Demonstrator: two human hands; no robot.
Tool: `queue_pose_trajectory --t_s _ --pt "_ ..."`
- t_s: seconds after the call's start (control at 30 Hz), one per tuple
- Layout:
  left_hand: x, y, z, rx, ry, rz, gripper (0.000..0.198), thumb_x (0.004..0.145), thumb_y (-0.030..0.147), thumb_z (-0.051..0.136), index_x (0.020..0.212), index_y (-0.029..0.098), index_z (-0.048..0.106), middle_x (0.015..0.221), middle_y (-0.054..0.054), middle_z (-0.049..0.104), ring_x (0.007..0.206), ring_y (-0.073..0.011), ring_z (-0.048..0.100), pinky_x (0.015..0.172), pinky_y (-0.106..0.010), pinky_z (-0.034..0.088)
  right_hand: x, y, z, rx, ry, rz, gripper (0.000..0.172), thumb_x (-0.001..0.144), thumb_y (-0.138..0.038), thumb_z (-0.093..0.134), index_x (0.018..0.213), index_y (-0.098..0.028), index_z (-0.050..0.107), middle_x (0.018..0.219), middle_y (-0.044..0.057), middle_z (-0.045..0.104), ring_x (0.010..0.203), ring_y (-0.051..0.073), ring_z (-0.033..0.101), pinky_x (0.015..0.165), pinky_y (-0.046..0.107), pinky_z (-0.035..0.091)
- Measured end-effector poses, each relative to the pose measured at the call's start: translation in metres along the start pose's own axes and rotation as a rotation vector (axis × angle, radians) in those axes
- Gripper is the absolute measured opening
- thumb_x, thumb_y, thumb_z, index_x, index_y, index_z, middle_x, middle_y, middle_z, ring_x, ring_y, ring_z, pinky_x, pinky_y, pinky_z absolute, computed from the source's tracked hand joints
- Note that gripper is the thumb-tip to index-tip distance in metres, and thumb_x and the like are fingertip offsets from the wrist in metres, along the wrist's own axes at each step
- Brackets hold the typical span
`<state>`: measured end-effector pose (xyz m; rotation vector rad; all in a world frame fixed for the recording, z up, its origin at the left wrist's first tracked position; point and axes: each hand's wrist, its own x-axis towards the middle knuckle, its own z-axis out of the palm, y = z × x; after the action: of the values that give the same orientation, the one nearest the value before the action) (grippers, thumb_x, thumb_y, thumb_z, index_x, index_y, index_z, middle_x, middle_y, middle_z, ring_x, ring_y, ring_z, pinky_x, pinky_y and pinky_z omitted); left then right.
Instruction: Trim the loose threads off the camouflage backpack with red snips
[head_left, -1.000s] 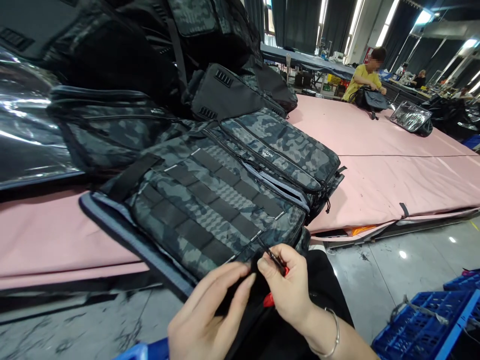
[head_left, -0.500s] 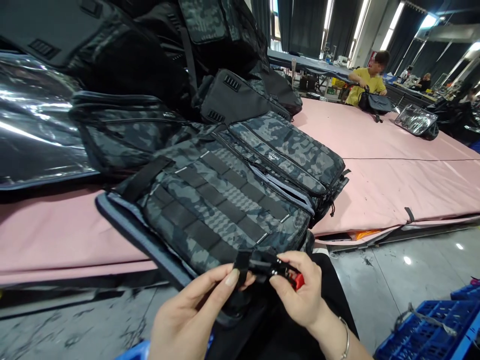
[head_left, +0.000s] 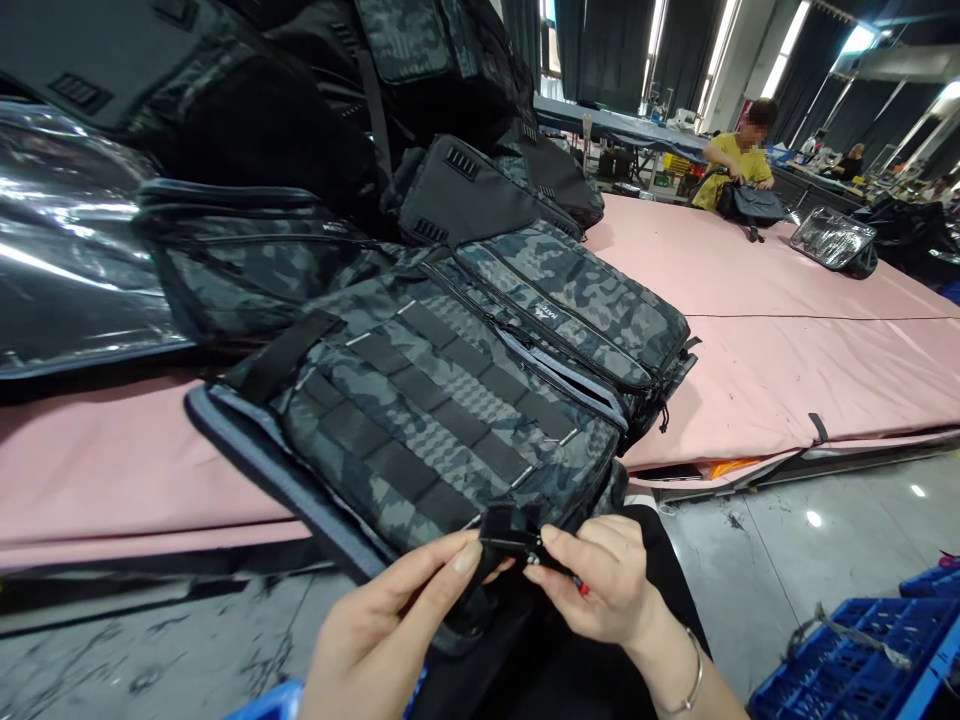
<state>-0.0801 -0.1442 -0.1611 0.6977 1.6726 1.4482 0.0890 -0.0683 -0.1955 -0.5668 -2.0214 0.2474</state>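
Note:
My left hand (head_left: 394,620) pinches the end of a black webbing strap (head_left: 498,524) between thumb and fingers, just over the near edge of a dark camouflage backpack (head_left: 450,400). In my right hand (head_left: 604,580) is a small black tool with a red part (head_left: 581,586); its exact kind is largely hidden by the fingers. The tool's front end meets the strap close to my left fingertips. The backpack lies flat with webbing rows facing up, and its near-left side gapes, showing a grey-blue lining (head_left: 277,470).
More dark bags (head_left: 480,185) are heaped at the back left beside a shiny silver sheet (head_left: 75,240). Pink cloth (head_left: 765,370) covers the table. A blue crate (head_left: 855,660) stands on the floor at right. Across the table a person in yellow (head_left: 739,160) handles a dark bag (head_left: 752,203).
My right hand has moved slightly left, bringing the black tool up against the strap; less of its red part shows. My left hand has hardly moved.

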Motion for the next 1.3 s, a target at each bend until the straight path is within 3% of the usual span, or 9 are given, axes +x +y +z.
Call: queue_pose_trajectory --t_s 0.27,0.47,0.6,0.7,0.83,0.9,1.03,1.17,1.3 --pt "0.005 -0.001 0.002 0.048 -0.032 0.054 0.041 0.054 0.061 0.081 0.073 0.025 0.077 0.073 -0.003 0.075 0.077 -0.0234 0.071 0.076 -0.028 0.060 0.004 -0.002 -0.001 0.156 0.044 0.100 0.013 0.090 -0.030 0.060 0.093 -0.023 0.070 0.056 0.000 0.066 0.042 0.012 0.053 0.044 0.026 0.043" --pt "-0.001 -0.002 0.004 0.046 0.050 0.058 0.043 0.062 0.061 0.076 0.084 0.024 0.074 0.081 -0.002 0.075 0.081 -0.0232 0.070 0.089 -0.034 0.056 -0.003 0.005 -0.008 0.607 0.175 0.617 0.017 0.079 -0.038 0.071 0.080 -0.022 0.067 0.071 0.002 0.070 0.051 0.012 0.057 0.046 0.024 0.044" --pt "-0.009 -0.004 0.011 0.137 0.200 0.164 0.040 0.069 0.058 0.072 0.093 0.027 0.073 0.099 -0.002 0.073 0.096 -0.0257 0.068 0.103 -0.043 0.047 -0.015 0.019 -0.010 0.836 0.311 0.813 0.024 0.080 -0.042 0.070 0.085 -0.021 0.061 0.059 -0.006 0.051 0.043 0.007 0.038 0.041 0.019 0.030" --pt "-0.010 -0.002 0.019 0.307 0.207 0.407 0.023 0.079 0.048 0.067 0.092 0.030 0.073 0.104 -0.001 0.070 0.100 -0.0236 0.065 0.102 -0.040 0.048 -0.023 0.026 -0.009 0.921 0.385 0.884 0.027 0.082 -0.045 0.067 0.088 -0.021 0.057 0.053 -0.011 0.031 0.041 0.005 0.021 0.039 0.018 0.018" --pt "-0.002 -0.002 0.026 0.561 0.064 0.872 0.013 0.085 0.031 0.064 0.096 0.030 0.071 0.097 -0.001 0.070 0.086 -0.0191 0.066 0.089 -0.034 0.052 -0.031 0.027 -0.008 0.894 0.370 0.906 0.026 0.082 -0.044 0.067 0.088 -0.021 0.057 0.055 -0.011 0.031 0.042 0.005 0.023 0.040 0.017 0.020" --pt "0.000 -0.005 0.026 0.604 0.058 1.003 0.017 0.086 0.025 0.062 0.100 0.029 0.070 0.098 -0.002 0.069 0.085 -0.0194 0.065 0.085 -0.035 0.051 -0.035 0.026 -0.011 0.804 0.333 0.905 0.023 0.082 -0.041 0.068 0.087 -0.020 0.058 0.056 -0.009 0.040 0.045 0.006 0.032 0.043 0.018 0.028" --pt "-0.004 -0.021 0.020 0.816 0.108 1.153 0.018 0.083 0.024 0.064 0.099 0.030 0.069 0.097 -0.005 0.069 0.086 -0.0237 0.063 0.081 -0.038 0.047 -0.044 0.024 -0.020 0.535 0.233 0.869 0.016 0.080 -0.032 0.067 0.091 -0.020 0.064 0.076 0.000 0.062 0.068 0.014 0.057 0.062 0.025 0.047" --pt "-0.008 -0.043 0.018 1.198 0.029 1.231 0.034 0.086 0.017 0.052 0.111 0.035 0.068 0.113 -0.005 0.070 0.101 -0.0258 0.061 0.089 -0.042 0.040 -0.050 0.027 -0.023 0.346 0.109 0.731 0.016 0.080 -0.021 0.065 0.096 -0.022 0.069 0.088 0.004 0.066 0.082 0.018 0.062 0.070 0.029 0.051" --pt "-0.003 -0.050 0.026 1.262 0.141 1.304 0.033 0.084 0.013 0.055 0.102 0.036 0.070 0.110 -0.002 0.071 0.099 -0.0216 0.062 0.084 -0.038 0.039 -0.052 0.029 -0.020 0.246 0.073 0.618 0.017 0.082 -0.019 0.061 0.097 -0.022 0.068 0.089 0.005 0.067 0.084 0.019 0.063 0.069 0.030 0.052"
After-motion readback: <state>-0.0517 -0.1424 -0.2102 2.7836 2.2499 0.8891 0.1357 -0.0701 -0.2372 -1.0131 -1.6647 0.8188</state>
